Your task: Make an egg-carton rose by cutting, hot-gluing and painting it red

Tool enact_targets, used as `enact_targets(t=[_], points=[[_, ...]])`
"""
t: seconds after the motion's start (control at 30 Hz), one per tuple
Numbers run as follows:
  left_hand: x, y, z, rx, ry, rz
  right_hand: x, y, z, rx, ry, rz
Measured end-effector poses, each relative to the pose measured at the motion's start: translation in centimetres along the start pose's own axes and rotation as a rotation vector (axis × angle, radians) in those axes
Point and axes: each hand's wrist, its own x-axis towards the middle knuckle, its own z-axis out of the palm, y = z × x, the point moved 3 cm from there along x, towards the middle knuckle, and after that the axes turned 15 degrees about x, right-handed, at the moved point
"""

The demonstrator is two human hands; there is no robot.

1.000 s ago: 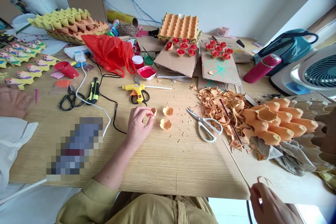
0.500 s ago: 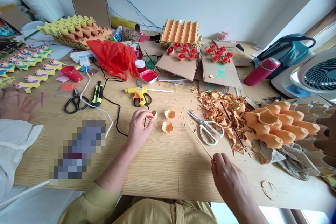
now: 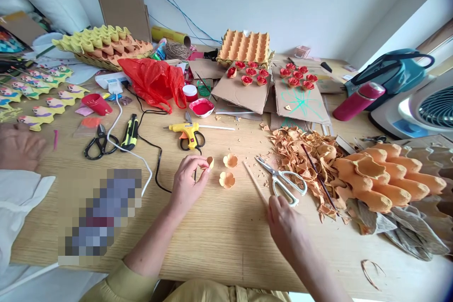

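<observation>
Scissors [image 3: 286,180] and shavings [image 3: 300,155] block rightward; bare wood [image 3: 212,236] lies open nearer.

"Any words to call out here?"
"Not one I can read! The yellow glue gun [image 3: 187,129] carries small dark marks, too tiny to make out."
"And over on the yellow roll [image 3: 168,35]?"
"Faint print there, just a blur!"
"Green lines on the cardboard [image 3: 300,98]?"
"Loose strokes, folks, and no letter or number I can read!"

Yellow glue gun [image 3: 187,134], crimson bottle [image 3: 359,101], green-scribbled cardboard [image 3: 297,99].
</observation>
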Motion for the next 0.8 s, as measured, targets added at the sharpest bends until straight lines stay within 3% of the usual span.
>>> enact_targets(t=[0.07,0.2,0.47,0.63,0.8], points=[[0.0,0.0,0.0,-0.002,-0.007,0.001,1.1,0.0,0.0,0.012,0.023,0.07],[0.0,0.1,0.0,-0.009,-0.023,-0.01,2.7,-0.5,-0.1,0.046,-0.052,-0.025],[-0.1,0.2,0.4,-0.017,-0.045,-0.014,5.6,-1.0,-0.9,-0.01,-0.088,-0.056],[-0.3,0.6,0.3,-0.024,-0.032,-0.023,6.7,-0.1,-0.9,-0.032,-0.026,0.04],[0.0,2.1,-0.5,-0.015,0.009,-0.018,6.0,0.6,-1.6,0.33,0.114,-0.004]])
